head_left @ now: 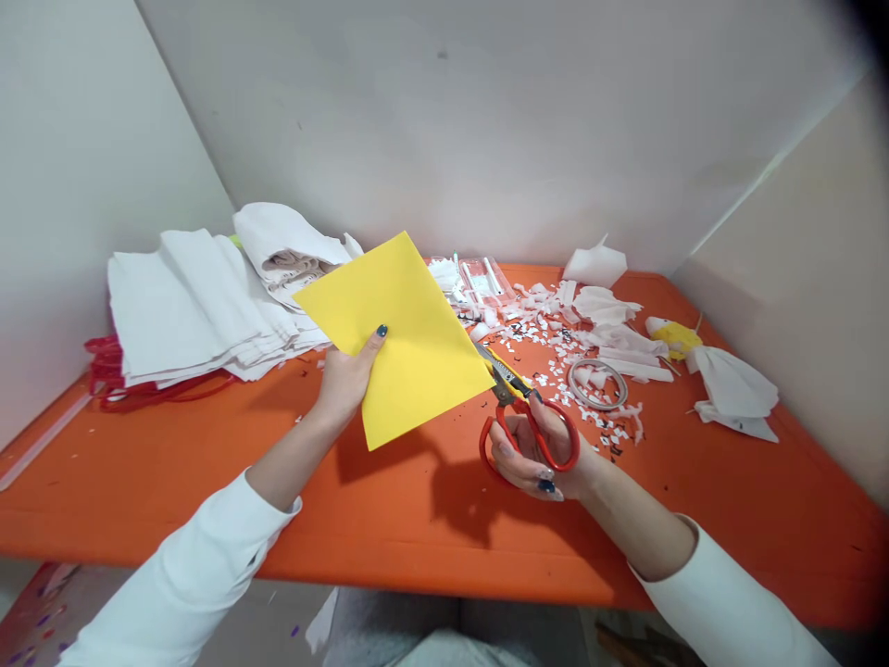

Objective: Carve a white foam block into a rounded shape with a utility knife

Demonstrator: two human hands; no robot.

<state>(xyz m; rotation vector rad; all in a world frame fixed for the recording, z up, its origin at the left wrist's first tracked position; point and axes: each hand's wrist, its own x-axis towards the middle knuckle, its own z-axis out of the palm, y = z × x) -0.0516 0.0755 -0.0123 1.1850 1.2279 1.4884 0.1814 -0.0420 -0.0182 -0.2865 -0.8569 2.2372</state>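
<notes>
My left hand grips a yellow sheet of paper by its left side, thumb on top and fingers hidden beneath. The sheet is held tilted above the table. In my right hand is a pair of red-handled scissors, my fingers through the loops. The scissor blades are parted at the sheet's right edge. A narrow yellow strip shows along the blades; whether it is still joined to the sheet, I cannot tell.
White folded sheets and a white roll lie on the orange table at the left, with red straps below. White scraps, a tape ring, a clear pen box and white paper figures are spread at the right.
</notes>
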